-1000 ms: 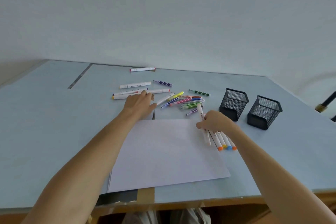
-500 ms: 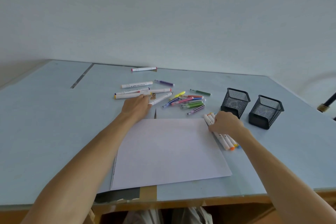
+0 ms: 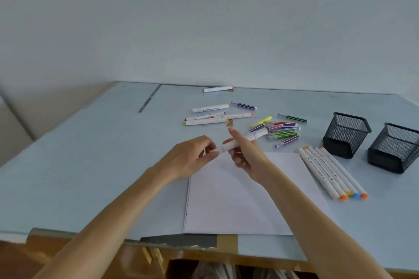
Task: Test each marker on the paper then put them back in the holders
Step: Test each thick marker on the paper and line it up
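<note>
Both hands met above the far edge of the white sheet of paper (image 3: 244, 190). The right hand (image 3: 246, 154) gripped the barrel of a thick white marker (image 3: 240, 142), fingers curled round it, index finger lifted. The left hand (image 3: 190, 156) pinched the marker's near end cap between thumb and fingertips. To the right, four white markers with orange, yellow and blue caps (image 3: 332, 173) lay side by side on the pale blue counter (image 3: 90, 165), just beside the paper. Two black mesh holders (image 3: 347, 135) stood behind them. Thin coloured pens (image 3: 283, 132) lay scattered beyond the hands.
</note>
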